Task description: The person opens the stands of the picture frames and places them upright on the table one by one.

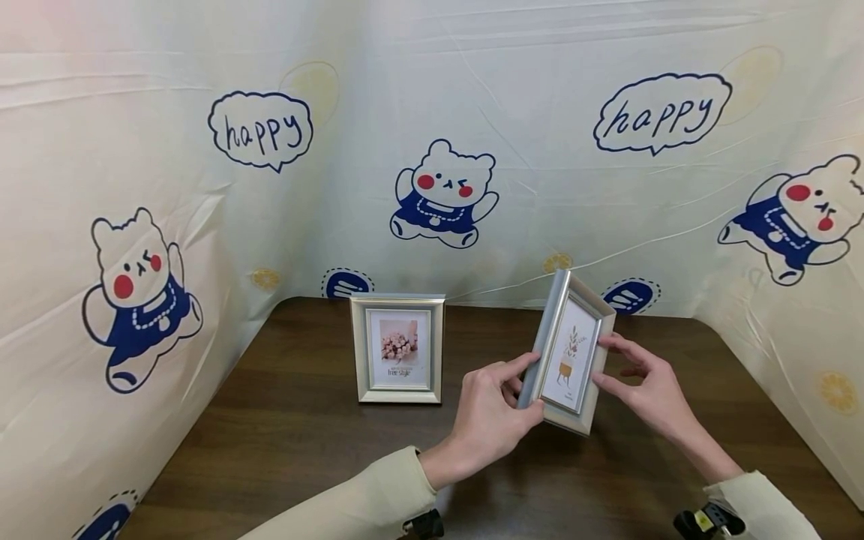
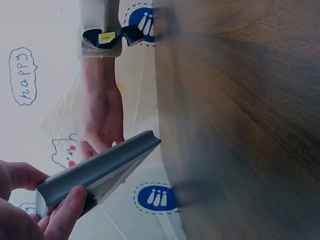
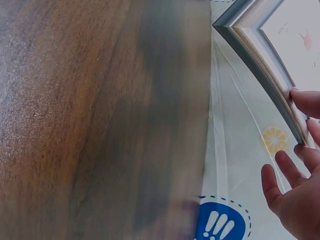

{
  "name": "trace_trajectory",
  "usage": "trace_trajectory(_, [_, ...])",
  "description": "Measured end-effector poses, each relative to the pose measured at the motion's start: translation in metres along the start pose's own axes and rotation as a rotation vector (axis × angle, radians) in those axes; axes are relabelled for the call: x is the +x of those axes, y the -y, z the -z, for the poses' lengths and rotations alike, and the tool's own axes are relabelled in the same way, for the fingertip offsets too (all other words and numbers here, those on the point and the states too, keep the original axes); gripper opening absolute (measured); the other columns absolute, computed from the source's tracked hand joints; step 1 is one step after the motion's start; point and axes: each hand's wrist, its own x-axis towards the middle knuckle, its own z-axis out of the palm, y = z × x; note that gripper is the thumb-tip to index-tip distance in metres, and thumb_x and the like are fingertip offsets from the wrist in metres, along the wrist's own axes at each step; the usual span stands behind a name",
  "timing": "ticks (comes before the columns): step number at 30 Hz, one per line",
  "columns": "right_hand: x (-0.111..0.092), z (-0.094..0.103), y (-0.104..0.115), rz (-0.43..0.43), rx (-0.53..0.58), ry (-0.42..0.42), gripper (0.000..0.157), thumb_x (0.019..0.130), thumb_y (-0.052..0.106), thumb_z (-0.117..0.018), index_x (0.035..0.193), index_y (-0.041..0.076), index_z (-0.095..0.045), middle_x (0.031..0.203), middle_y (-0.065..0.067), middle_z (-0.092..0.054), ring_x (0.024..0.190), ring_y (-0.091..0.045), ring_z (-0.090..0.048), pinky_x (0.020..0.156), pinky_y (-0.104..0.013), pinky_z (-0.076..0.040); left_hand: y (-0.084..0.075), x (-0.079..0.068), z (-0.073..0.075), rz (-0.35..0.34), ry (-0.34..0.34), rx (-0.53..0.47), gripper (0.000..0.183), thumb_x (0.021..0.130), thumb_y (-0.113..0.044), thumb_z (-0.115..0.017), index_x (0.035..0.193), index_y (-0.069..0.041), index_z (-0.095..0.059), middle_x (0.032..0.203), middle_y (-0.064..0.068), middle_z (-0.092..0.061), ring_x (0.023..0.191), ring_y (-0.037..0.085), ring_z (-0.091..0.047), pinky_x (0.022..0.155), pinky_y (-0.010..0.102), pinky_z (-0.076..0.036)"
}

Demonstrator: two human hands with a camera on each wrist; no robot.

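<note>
Held up over the right side of the table is a silver picture frame (image 1: 572, 358) with a potted-plant print, tilted and turned so that one side edge shows. My left hand (image 1: 487, 409) grips its lower left edge, thumb in front near the bottom corner. On the opposite edge, my right hand (image 1: 649, 390) pinches the frame, with the thumb on the front border; the right wrist view shows this hand's outer fingers (image 3: 272, 192) spread away from it. A second silver picture frame (image 1: 398, 397), with a pink flower print, stands upright to the left.
Beneath everything lies a dark brown wooden table (image 1: 290, 450). A pale curtain (image 1: 540, 97) printed with bears and "happy" bubbles hangs behind it and along both sides. Each forearm has a light sleeve (image 1: 364, 487) with a dark strap at the wrist.
</note>
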Motion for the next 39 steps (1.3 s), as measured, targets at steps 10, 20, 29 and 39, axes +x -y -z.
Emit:
trace_trajectory(10, [0.002, 0.001, -0.001, 0.012, 0.029, -0.024, 0.053, 0.095, 0.009, -0.079, 0.144, 0.010, -0.062, 0.142, -0.014, -0.062, 0.119, -0.006, -0.054, 0.086, -0.026, -0.052, 0.000, 0.000, 0.000, 0.001, -0.020, -0.037, 0.057, 0.079, 0.001, -0.081, 0.134, -0.013, -0.074, 0.081, -0.006, -0.062, 0.063, 0.002, -0.056, 0.059, 0.020, -0.053])
trace_trajectory(20, [0.004, -0.001, -0.001, 0.020, 0.031, -0.036, 0.055, 0.094, 0.008, -0.079, 0.146, 0.009, -0.060, 0.142, -0.015, -0.063, 0.118, 0.001, -0.053, 0.085, -0.026, -0.052, 0.000, -0.001, 0.000, -0.023, -0.056, -0.032, 0.056, 0.078, 0.001, -0.080, 0.131, -0.015, -0.076, 0.080, -0.006, -0.062, 0.063, 0.003, -0.056, 0.058, 0.020, -0.052])
trace_trajectory(29, [0.003, 0.001, -0.002, 0.001, 0.006, -0.050, 0.056, 0.095, 0.012, -0.079, 0.147, 0.010, -0.058, 0.140, -0.016, -0.065, 0.116, -0.001, -0.055, 0.083, -0.023, -0.052, 0.001, -0.002, 0.000, -0.017, -0.054, -0.025, 0.055, 0.078, 0.001, -0.080, 0.131, -0.015, -0.076, 0.081, -0.006, -0.062, 0.064, 0.003, -0.056, 0.058, 0.021, -0.052])
trace_trajectory(39, [0.010, 0.005, 0.020, -0.053, -0.073, -0.233, 0.040, 0.098, 0.016, -0.076, 0.136, 0.008, -0.066, 0.113, -0.012, -0.075, 0.091, -0.003, -0.062, 0.078, -0.011, -0.046, 0.006, -0.004, 0.001, 0.000, -0.065, -0.019, 0.055, 0.078, 0.002, -0.079, 0.130, -0.015, -0.076, 0.080, -0.006, -0.061, 0.063, 0.002, -0.055, 0.058, 0.021, -0.052])
